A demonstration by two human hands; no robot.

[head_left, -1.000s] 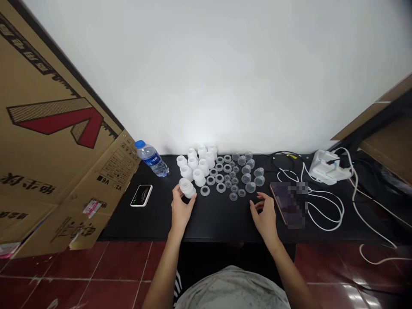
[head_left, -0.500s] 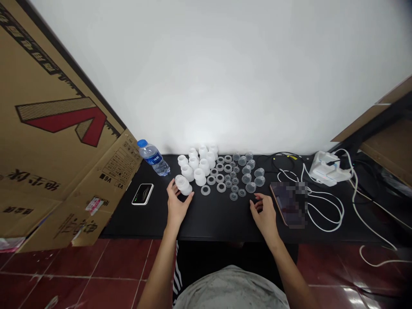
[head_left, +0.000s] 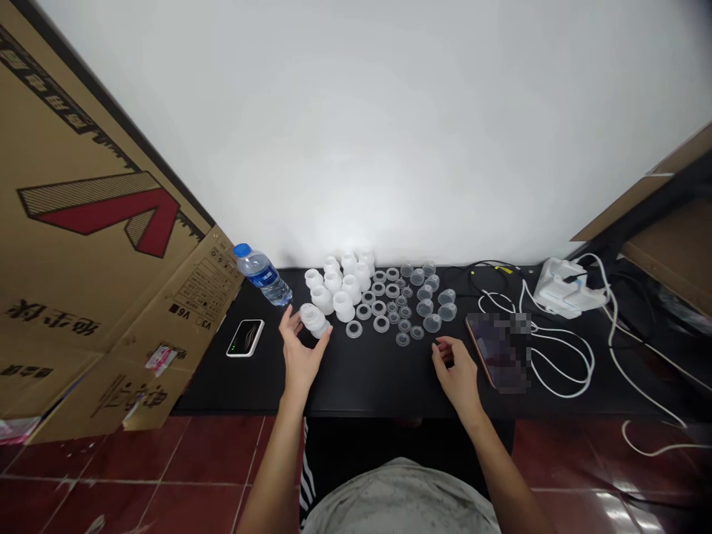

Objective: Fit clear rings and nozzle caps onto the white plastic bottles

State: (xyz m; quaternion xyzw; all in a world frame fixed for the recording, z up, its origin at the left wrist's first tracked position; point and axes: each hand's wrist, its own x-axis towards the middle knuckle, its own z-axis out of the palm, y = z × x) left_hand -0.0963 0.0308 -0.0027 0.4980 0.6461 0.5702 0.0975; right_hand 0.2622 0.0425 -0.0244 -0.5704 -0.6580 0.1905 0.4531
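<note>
Left hand [head_left: 300, 357] grasping a frosted white plastic cup [head_left: 314, 320] between thumb and fingers, cup at the hand's 1 o'clock, over the black desk [head_left: 367, 382]. Can't tell if it's touching the desk. Vs. half a sec ago, hand and cup have shifted toward 10 o'clock, cup tilted more. Right hand [head_left: 457, 373] holding nothing, fingers loosely curled, clear domed caps [head_left: 428, 305] at its 12 o'clock. Lots still laid out: white cups [head_left: 343, 285] bunched, grey rings [head_left: 380, 308] next to them, caps beyond. Whether the cup in hand is fitted with anything – too small to tell.
</note>
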